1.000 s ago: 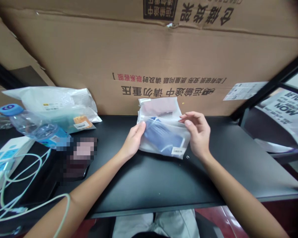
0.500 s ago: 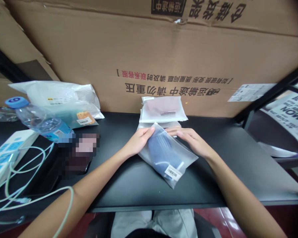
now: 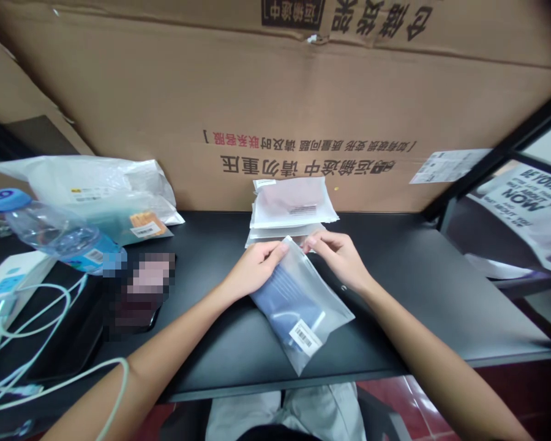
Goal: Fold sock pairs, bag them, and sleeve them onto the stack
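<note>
Two hands of yours are at the upper end of one frosted plastic bag (image 3: 303, 312), which lies flat and a little tilted on the black desk (image 3: 417, 312), in front of your body. Your left hand (image 3: 255, 269) has its fingers (image 3: 275, 250) close together on the film, but I cannot tell if the thumb is under the edge. Your right hand (image 3: 335, 257) is at the top corner, and its fingers and thumb seem closed on the edge of the bag. Inside the bag is a folded blue item (image 3: 282, 300), and a barcode label (image 3: 305, 338) sits near the lower end, toward you. Just behind the top corner lies a stack of other plastic bags (image 3: 294, 205), against a large cardboard sheet (image 3: 303, 92) with printed Chinese words. To your left are a white mailer bag (image 3: 87, 184) and a water bottle (image 3: 59, 239) with a blue cap. In my judgement, the step in hand is handling this single bag by its top edge. The next move calls for a sure hold, because this thin film can slide easily on the desk.
</note>
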`<state>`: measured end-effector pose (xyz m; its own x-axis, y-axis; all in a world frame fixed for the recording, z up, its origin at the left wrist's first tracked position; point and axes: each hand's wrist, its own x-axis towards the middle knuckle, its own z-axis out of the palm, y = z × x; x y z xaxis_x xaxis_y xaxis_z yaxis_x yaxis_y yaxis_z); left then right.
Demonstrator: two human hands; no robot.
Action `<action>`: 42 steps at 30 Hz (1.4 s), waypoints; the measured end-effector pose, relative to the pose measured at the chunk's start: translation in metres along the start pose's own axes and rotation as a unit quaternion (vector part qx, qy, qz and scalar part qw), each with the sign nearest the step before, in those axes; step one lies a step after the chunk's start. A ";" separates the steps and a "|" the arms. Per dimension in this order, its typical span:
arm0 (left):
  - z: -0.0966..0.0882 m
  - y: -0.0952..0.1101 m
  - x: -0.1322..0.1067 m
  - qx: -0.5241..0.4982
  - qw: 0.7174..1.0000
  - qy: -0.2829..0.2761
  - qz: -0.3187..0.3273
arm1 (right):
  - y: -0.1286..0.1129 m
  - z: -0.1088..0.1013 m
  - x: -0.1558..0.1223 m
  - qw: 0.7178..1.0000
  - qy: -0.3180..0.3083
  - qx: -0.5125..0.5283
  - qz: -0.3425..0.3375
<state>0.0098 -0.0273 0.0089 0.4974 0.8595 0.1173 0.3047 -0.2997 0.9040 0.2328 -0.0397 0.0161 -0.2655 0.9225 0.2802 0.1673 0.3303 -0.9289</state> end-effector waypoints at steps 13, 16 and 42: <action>0.004 0.008 -0.004 0.013 0.999 -0.025 0.037 | 0.000 0.017 -0.003 0.995 -0.077 0.034 0.044; 0.006 0.009 -0.006 0.017 0.999 -0.029 0.043 | -0.001 0.017 -0.002 0.996 -0.080 0.030 0.041; -0.034 -0.006 0.006 -0.076 0.932 0.350 0.050 | 0.017 -0.008 0.001 0.979 -0.151 -0.007 0.140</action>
<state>-0.0163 -0.0063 0.0179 -0.1515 0.9059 0.3954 0.1404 -0.3762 0.9158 0.2431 -0.0312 0.0026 -0.4753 0.8770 -0.0710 0.2862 0.0778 -0.9550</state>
